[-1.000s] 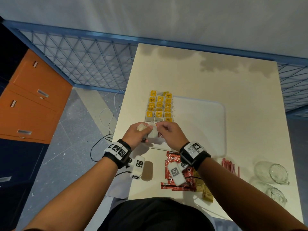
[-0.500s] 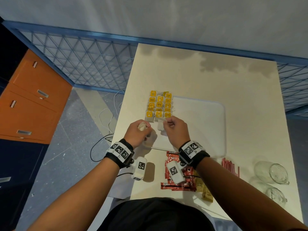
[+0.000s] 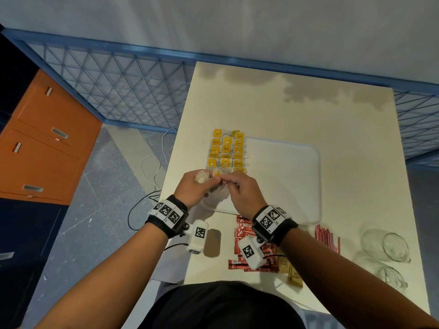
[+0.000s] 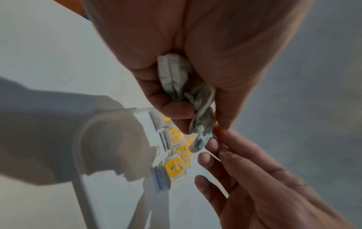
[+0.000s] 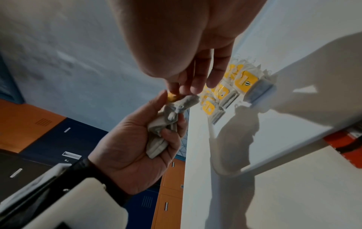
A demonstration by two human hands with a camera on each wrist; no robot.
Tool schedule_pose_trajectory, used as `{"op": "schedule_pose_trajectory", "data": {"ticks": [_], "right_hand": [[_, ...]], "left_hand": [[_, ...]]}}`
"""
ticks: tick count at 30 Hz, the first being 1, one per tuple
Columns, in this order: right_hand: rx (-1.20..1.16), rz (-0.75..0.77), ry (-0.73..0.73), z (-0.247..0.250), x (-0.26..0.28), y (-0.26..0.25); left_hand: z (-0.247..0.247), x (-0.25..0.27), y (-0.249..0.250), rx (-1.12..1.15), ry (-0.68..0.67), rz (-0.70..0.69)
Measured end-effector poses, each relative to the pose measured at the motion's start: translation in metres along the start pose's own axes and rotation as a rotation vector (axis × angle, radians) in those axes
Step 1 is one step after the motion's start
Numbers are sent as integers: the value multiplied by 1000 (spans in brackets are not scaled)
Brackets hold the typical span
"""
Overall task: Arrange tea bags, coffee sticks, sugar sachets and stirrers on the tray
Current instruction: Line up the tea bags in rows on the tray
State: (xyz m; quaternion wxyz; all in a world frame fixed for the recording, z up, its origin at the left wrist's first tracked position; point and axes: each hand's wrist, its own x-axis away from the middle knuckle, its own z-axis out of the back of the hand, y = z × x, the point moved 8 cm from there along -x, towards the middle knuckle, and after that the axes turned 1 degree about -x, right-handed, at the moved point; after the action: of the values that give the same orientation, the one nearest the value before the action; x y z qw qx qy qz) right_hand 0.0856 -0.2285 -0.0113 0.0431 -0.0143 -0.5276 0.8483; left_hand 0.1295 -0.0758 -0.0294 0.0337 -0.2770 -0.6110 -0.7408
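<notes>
**Hands back together for the next tea bag**

Half a second ago our hands were apart, the right one reaching down toward the near end of the rows. Now they have met again just above the near left corner of the tray [image 3: 306,186], so we judge that one bag has just been laid and the next is being drawn from the stock.

Our left hand [image 3: 193,189] has its fingers curled round a small bunch of tea bags [image 5: 162,131], white pouches crumpled together in the palm. Our right hand [image 3: 242,194] has thumb and forefinger pressed together on the yellow tag [image 5: 173,96] at the top of that bunch, right beside the left thumb; the other right fingers [image 5: 214,74] hang loosely straight past it.

Just beyond our fingertips lie the rows of tea bags [image 3: 226,151] already placed, three columns on the left side of the tray. The rest of the tray is bare.

Behind our wrists, off the tray, wait the red coffee sticks [image 3: 240,236], the brown sugar sachets [image 3: 294,276] and the red stirrers [image 3: 327,238]. By our reckoning only the tea part is under way, with several bags left in hand.
</notes>
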Motion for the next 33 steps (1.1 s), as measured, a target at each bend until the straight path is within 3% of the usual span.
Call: {"op": "schedule_pose_trajectory", "data": {"ticks": [3, 7, 12, 18, 26, 33], "right_hand": [[-28, -43, 22, 3, -3, 2], [-159, -277, -34, 1, -7, 19], [-80, -277, -202, -12, -8, 30], [88, -327, -61, -4, -25, 50], [303, -362, -36, -8, -47, 60], [291, -363, -12, -7, -48, 59]], "left_hand": [[5, -4, -7, -15, 29, 24], [1, -4, -11, -38, -37, 23], [0, -4, -20, -49, -75, 51], [2, -7, -41, 203, -8, 230], [-1, -6, -47, 567, -51, 414], [-2, -4, -46, 619, -97, 373]]}}
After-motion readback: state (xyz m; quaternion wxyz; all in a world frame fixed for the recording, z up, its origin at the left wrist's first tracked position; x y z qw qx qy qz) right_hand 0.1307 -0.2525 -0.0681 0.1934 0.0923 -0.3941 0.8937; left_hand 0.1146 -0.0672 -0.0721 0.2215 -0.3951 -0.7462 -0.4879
